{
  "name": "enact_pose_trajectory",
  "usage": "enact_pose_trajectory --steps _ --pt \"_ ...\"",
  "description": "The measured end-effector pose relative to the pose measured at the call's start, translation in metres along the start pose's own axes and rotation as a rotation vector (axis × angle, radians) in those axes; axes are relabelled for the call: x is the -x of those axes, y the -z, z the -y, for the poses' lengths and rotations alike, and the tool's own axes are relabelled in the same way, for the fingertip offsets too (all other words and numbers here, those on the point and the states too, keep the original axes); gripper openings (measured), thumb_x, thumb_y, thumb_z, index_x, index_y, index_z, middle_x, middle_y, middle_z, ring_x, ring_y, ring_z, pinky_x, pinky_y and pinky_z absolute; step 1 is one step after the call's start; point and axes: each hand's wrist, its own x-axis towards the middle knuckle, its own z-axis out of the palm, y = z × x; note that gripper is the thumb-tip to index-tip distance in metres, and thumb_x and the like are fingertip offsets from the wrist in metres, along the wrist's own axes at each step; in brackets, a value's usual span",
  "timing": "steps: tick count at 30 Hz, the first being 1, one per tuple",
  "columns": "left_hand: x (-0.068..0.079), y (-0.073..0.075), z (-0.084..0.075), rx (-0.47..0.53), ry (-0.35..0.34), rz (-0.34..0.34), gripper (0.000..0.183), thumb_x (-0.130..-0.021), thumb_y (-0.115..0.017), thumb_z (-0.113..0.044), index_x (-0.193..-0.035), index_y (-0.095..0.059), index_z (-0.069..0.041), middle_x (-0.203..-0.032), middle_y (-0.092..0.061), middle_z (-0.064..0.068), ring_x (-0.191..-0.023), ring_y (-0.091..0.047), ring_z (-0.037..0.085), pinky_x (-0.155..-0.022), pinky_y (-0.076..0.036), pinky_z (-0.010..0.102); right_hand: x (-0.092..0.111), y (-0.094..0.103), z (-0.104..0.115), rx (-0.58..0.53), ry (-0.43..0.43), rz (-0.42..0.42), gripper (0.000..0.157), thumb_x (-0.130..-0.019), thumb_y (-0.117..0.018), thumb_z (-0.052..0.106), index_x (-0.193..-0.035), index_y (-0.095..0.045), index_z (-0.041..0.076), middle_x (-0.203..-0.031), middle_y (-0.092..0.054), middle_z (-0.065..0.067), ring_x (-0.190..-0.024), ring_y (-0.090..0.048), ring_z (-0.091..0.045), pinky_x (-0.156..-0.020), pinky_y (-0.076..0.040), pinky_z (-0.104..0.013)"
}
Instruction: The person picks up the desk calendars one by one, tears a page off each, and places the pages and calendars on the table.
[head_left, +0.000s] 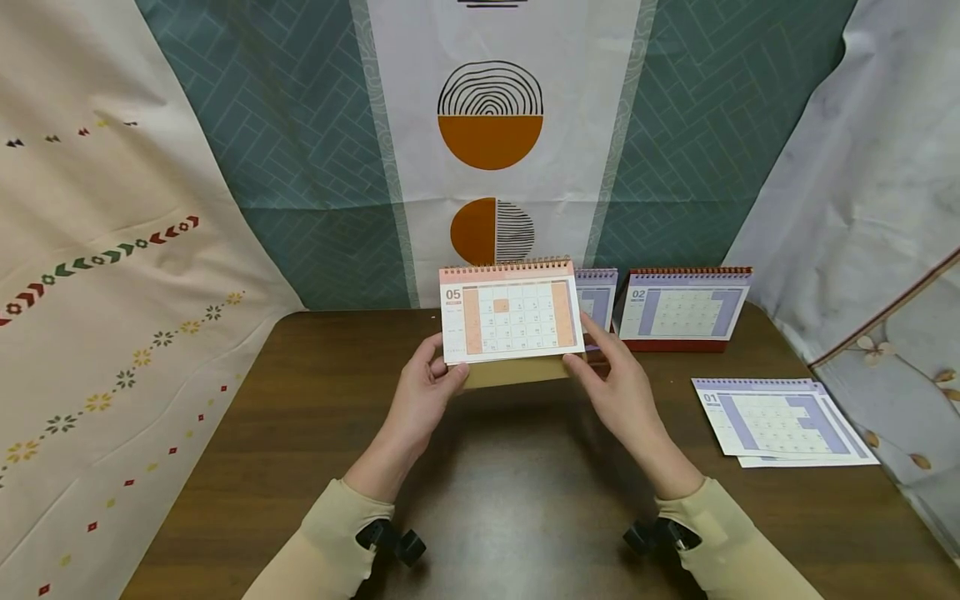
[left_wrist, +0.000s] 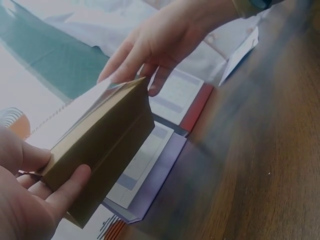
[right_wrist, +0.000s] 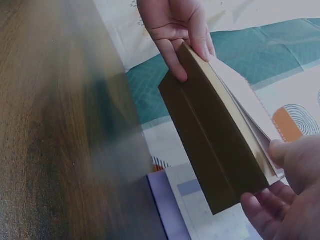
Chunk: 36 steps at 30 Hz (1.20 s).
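A spiral-bound desk calendar (head_left: 512,315) with an orange "05" page and a gold cardboard stand (head_left: 517,372) is held up above the table, its page facing the head camera. My left hand (head_left: 422,385) grips its lower left corner, thumb in front and fingers around the base. At the opposite corner, my right hand (head_left: 617,383) holds it between thumb and fingers. Both wrist views show the gold base (left_wrist: 100,150) from underneath, with loose page edges fanned slightly above it. Behind it stands a purple calendar (head_left: 597,292), partly hidden.
A red-based calendar (head_left: 684,308) showing "02" stands at the back right of the brown table (head_left: 300,467). Two overlapping calendar sheets (head_left: 772,421), the top one "01", lie at the right edge. Patterned cloth (head_left: 315,167) hangs behind and at both sides.
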Motion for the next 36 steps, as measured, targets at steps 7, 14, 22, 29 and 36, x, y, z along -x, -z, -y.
enact_pose_trajectory --steps 7,14,22,29,36 --pt "0.0015 -0.0011 0.0003 -0.004 0.005 0.004 0.052 -0.108 -0.067 0.003 -0.157 -0.05 -0.008 -0.129 -0.077 0.018 -0.099 -0.072 0.021 -0.09 -0.062 0.036 0.0011 -0.0003 -0.0016 0.004 -0.002 -0.018 0.071 -0.103 -0.081 0.013 -0.167 -0.05 0.015 -0.135 -0.066 -0.016 -0.115 -0.07 -0.031 -0.094 -0.06 -0.047" --pt "0.0014 -0.0011 0.002 -0.002 0.009 0.006 0.053 -0.108 -0.066 0.004 -0.157 -0.05 -0.007 -0.128 -0.077 0.019 -0.095 -0.071 0.02 -0.088 -0.061 0.033 0.0014 -0.001 -0.0033 0.039 0.053 -0.072 0.071 -0.099 -0.086 0.011 -0.163 -0.056 0.013 -0.14 -0.062 -0.017 -0.119 -0.064 -0.031 -0.099 -0.056 -0.046" --pt "0.0017 -0.0029 0.0008 0.007 0.017 0.016 0.052 -0.108 -0.065 0.005 -0.156 -0.05 -0.007 -0.127 -0.077 0.019 -0.093 -0.07 0.019 -0.089 -0.061 0.035 -0.0005 0.0004 -0.0031 0.031 0.06 -0.1 0.069 -0.096 -0.088 0.008 -0.159 -0.061 0.012 -0.144 -0.056 -0.021 -0.124 -0.058 -0.036 -0.102 -0.051 -0.057" --pt "0.002 -0.0038 0.0007 0.011 0.027 0.03 0.053 -0.108 -0.065 0.005 -0.156 -0.049 -0.007 -0.129 -0.077 0.019 -0.094 -0.069 0.019 -0.09 -0.061 0.035 -0.0001 0.0019 -0.0023 0.028 0.068 -0.114 0.067 -0.095 -0.088 0.008 -0.157 -0.064 0.013 -0.143 -0.056 -0.02 -0.126 -0.055 -0.036 -0.098 -0.047 -0.048" --pt "0.0016 -0.0046 0.0018 0.013 0.033 0.034 0.053 -0.108 -0.066 0.006 -0.156 -0.049 -0.007 -0.129 -0.077 0.019 -0.098 -0.071 0.02 -0.086 -0.06 0.029 0.0 0.0018 -0.0016 0.023 0.07 -0.117 0.067 -0.095 -0.089 0.009 -0.157 -0.063 0.012 -0.144 -0.056 -0.02 -0.132 -0.053 -0.038 -0.101 -0.045 -0.049"
